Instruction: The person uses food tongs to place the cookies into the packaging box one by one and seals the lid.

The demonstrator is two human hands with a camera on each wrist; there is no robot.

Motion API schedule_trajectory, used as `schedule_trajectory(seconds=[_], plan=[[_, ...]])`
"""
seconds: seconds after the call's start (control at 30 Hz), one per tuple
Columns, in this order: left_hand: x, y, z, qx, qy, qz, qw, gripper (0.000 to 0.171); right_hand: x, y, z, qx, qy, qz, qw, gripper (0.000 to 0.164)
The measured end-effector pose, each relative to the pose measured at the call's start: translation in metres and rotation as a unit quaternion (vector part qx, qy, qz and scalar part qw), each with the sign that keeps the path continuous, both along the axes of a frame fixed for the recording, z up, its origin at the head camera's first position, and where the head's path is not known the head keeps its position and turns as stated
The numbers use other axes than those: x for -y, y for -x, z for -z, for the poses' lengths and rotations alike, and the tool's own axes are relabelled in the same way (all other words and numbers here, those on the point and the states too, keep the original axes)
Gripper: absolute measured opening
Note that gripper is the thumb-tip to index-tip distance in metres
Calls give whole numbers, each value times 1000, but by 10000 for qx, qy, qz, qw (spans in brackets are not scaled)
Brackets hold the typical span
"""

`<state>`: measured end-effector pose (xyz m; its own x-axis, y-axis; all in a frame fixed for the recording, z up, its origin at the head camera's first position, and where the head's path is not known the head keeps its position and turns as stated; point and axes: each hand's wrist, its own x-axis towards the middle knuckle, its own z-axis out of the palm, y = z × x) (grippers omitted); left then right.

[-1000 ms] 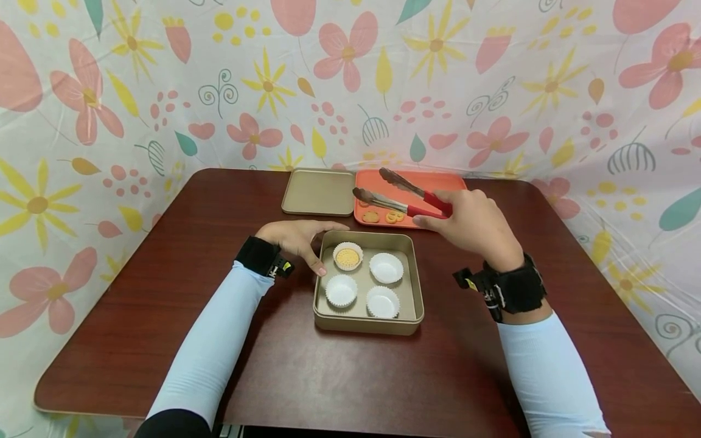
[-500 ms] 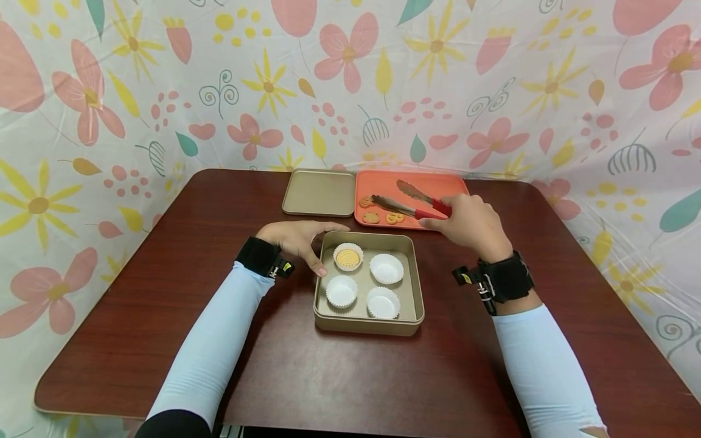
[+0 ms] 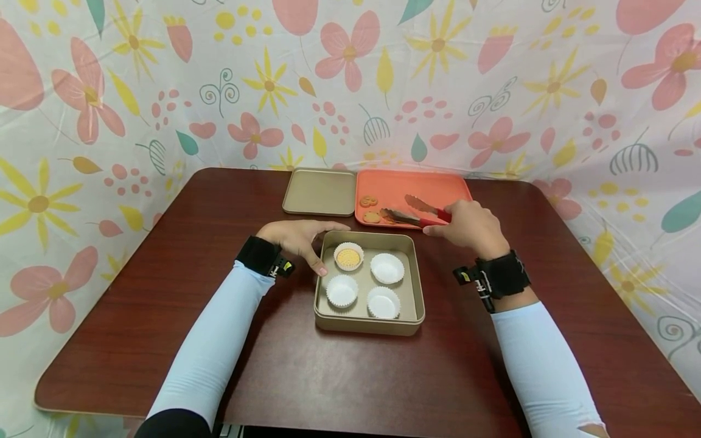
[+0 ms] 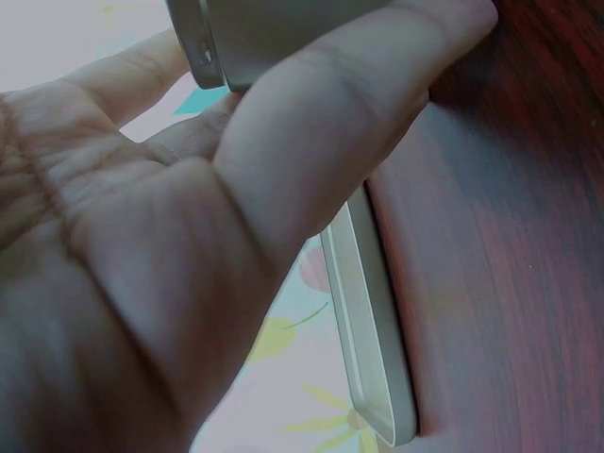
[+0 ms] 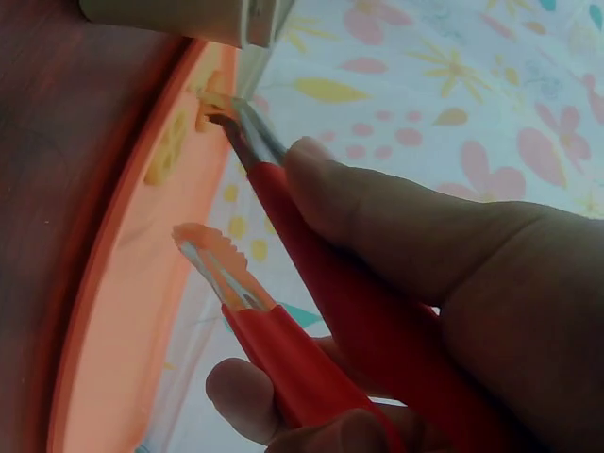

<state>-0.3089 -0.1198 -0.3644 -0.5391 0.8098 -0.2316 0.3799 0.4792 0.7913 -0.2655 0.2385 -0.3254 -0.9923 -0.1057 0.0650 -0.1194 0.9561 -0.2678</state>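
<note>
My right hand (image 3: 475,228) grips red-handled metal tongs (image 5: 297,245), whose two arms stand apart with nothing between the tips. The tongs reach low over the front of an orange tray (image 3: 438,182). In the right wrist view a yellow pretzel-shaped cookie (image 5: 167,146) lies near one tip; in the head view the tongs hide it. A brown cookie (image 3: 369,201) and a round tan cookie (image 3: 372,217) lie on the tray's left side. My left hand (image 3: 292,239) rests around the back left corner of a gold square tin (image 3: 369,325), fingers straight, thumb on its left side.
Inside the tin are several white fluted paper cups (image 3: 342,291); the back left one holds a round yellow cookie (image 3: 348,259). The tin's flat gold lid (image 3: 319,191) lies behind, beside the orange tray. A flowered cloth (image 3: 350,91) hangs behind the brown table (image 3: 164,292).
My right hand has lowered the tongs to the tray and shifted them rightward, their tips now over the spot where the yellow cookie showed. The left hand and tin have stayed still.
</note>
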Motion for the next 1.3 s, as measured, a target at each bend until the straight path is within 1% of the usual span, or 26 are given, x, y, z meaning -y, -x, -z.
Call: schedule_trajectory(seconds=[0.37, 0.57, 0.7, 0.87, 1.13, 1.3], plan=[[-1, -1, -3, -85, 82, -9, 9999, 106, -2, 3, 6, 176, 31, 2, 9998, 42], [0, -1, -1, -90, 68, -29, 9999, 106, -3, 4, 5, 521, -69, 60, 9986, 46], [0, -1, 0, -12, 22, -30, 10000, 105, -3, 5, 5, 806, -203, 135, 9965, 49], [0, -1, 1, 33, -9, -17, 10000, 105, -3, 6, 5, 962, -287, 181, 9948, 47], [-1, -1, 0, 47, -66, 12, 10000, 104, -3, 7, 6, 899, -381, 173, 9951, 45], [-1, -1, 0, 155, -151, 71, 9997, 102, -4, 8, 7, 740, -488, 201, 9959, 48]])
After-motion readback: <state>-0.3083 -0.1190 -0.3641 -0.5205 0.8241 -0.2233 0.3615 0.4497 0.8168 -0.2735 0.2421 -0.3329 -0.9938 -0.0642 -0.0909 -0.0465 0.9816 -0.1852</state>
